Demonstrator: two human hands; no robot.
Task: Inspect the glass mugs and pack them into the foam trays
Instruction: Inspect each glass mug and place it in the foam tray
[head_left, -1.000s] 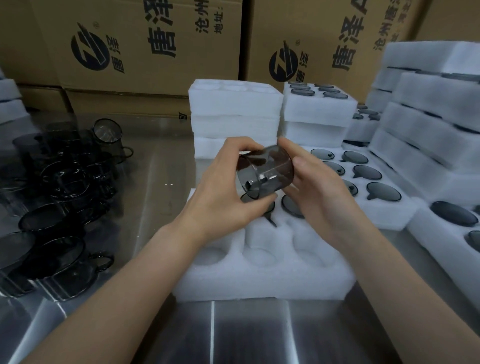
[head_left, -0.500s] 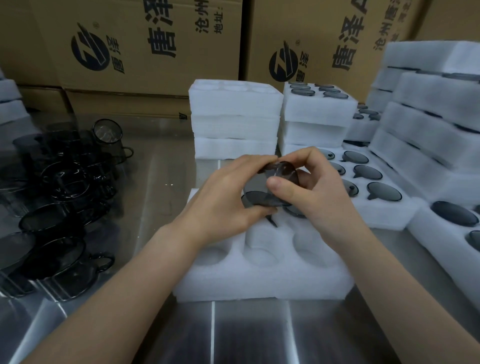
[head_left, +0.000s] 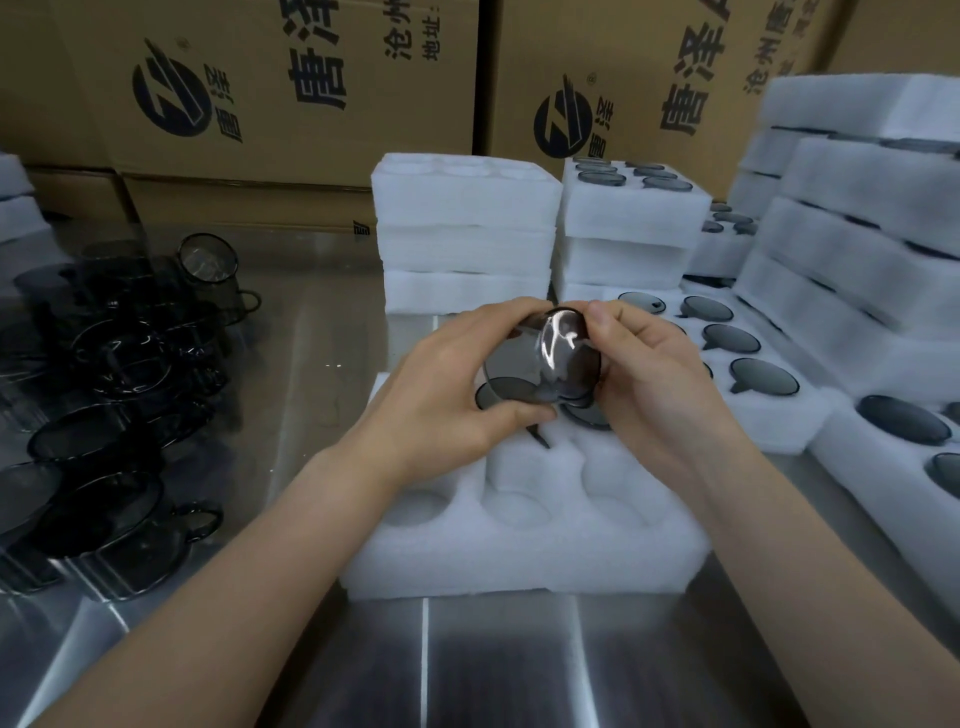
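Both hands are on 1 smoky glass mug (head_left: 545, 366), the left hand (head_left: 447, 400) cupping its side with the thumb underneath, the right hand (head_left: 654, 384) pinching the far rim. They hold it in the air just above the back of the foam tray (head_left: 519, 564). The mug lies tipped, its long axis running away from the person, a round end facing them (which end, I cannot tell through the glare). The 3 empty pockets (head_left: 519, 506) sit below it and nearer the person, so I judge it must be turned and brought down and back. Neither hand is nearer. The seated mugs (head_left: 589, 418) directly underneath are what could be knocked. Unpacked mugs (head_left: 104, 415) crowd the steel table (head_left: 426, 670) to the left, and filled trays (head_left: 748, 364) stand to the right.
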